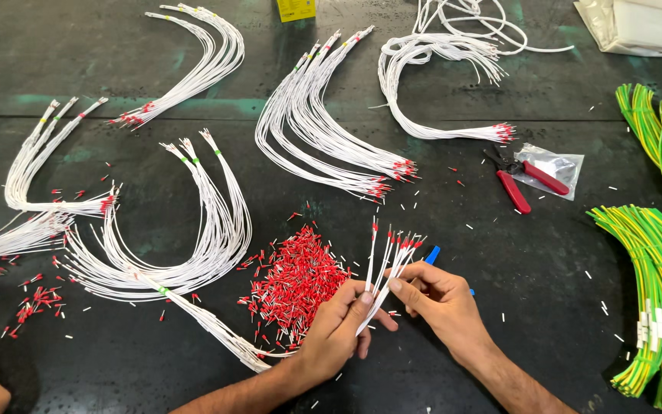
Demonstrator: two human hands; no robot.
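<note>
White wires (381,264) fanned in left hand (336,331) pinch, right hand (437,297) pinching one; loose grip could shed red ferrules (296,280).

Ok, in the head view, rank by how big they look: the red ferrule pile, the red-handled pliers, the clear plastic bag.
Largest to smallest:
1. red ferrule pile
2. and 3. unsure: red-handled pliers and clear plastic bag look about alike, and the pliers cover part of the bag.

You're in a wiring workshop: white wire bundles (216,222) ring the red ferrule pile (296,280) on a scuffed dark worktop (499,307), red-handled pliers (516,178) to its right.
</note>
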